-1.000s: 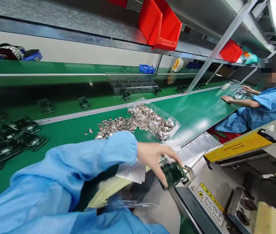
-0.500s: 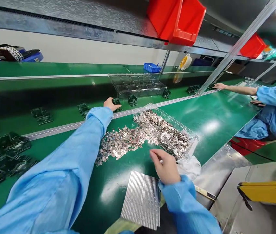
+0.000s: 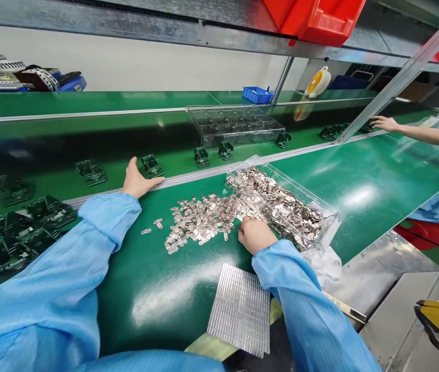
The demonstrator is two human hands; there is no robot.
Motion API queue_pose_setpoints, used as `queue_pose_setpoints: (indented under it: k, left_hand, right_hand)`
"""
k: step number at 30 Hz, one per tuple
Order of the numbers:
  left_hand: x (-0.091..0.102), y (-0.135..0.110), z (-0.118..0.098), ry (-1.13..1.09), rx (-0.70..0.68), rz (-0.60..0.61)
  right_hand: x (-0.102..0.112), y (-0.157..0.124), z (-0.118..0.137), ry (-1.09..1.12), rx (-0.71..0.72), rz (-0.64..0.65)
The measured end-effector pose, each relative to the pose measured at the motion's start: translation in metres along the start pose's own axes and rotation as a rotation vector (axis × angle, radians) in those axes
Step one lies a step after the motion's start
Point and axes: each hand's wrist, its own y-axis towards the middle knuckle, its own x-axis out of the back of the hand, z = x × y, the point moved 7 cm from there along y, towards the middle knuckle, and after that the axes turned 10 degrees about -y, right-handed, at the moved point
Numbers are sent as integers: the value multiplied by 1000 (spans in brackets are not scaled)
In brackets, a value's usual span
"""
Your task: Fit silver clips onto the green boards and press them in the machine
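My left hand [image 3: 139, 180] is open, thumb and fingers spread, just beside a small green circuit board [image 3: 152, 165] on the far strip of the bench. My right hand [image 3: 257, 235] is closed, fingertips at the edge of a heap of small silvery metal pieces [image 3: 202, 219]; anything between them is hidden. Right of the heap, a clear plastic tray [image 3: 331, 227] lies tilted, full of the same pieces. Below my right hand is a stack of ribbed silvery strips [image 3: 240, 310]. Two more circuit boards, one here [image 3: 201, 156] and one beside it [image 3: 225, 150], stand farther right.
Several stacked circuit boards [image 3: 21, 232] lie at the left. A clear compartment box [image 3: 238, 126] sits behind the row. Overhead runs a metal shelf [image 3: 145, 31] with a red bin [image 3: 316, 20]. At the right a co-worker's hand [image 3: 385, 123] reaches to other boards.
My left hand has let go of one circuit board and moved left to another, opening. My right hand has moved forward to the metal pieces. The view has shifted left.
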Motion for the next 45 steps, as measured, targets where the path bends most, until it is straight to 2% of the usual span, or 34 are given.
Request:
queue_pose_setpoints:
  k: [3,7,10,14,18,20,22,25,27,28,30,32,34,39,45]
  left_hand:
    - [-16,13,5,43,51,73]
    - [-24,28,-1,109,83,-7]
    - [-26,29,-7,128,25,-47]
    - [-15,21,-15,81,-33,-106]
    - [12,7,-36,22,-9,-240]
    - [23,-17,-57,-51,-5,-262]
    - [22,-61,-82,-272,-33,-133]
    - [-1,-169,-121,-743,-63,338]
    - [-17,-247,-133,-848,39,574]
    - [-23,-279,-136,-885,89,659]
    - [-30,-323,-140,-944,153,745]
    - [-34,-344,-140,-995,177,781]
    - [-39,-352,-140,-1032,194,828]
    - [-41,-359,-142,-1024,200,912]
    - [-38,-365,-140,-943,170,985]
  right_hand:
    - [1,-1,-2,23,-26,-3]
    - [4,-7,-15,168,-53,-75]
    - [6,-21,-27,390,-62,-149]
    - [12,-53,-37,731,-58,-245]
    - [17,-93,-40,1266,-48,-319]
    - [15,-116,-40,1475,-75,-375]
    - [10,-139,-36,1549,-90,-452]
    - [-8,-170,-23,1585,-110,-507]
    - [-22,-189,-13,1545,-149,-525]
    - [-28,-198,-8,1513,-162,-546]
    - [-36,-212,1,1430,-173,-587]
    - [-40,-221,9,1335,-185,-593]
    - [-43,-225,15,1255,-206,-576]
    - [-40,-227,23,1189,-209,-604]
    - [-39,-224,29,1095,-201,-575]
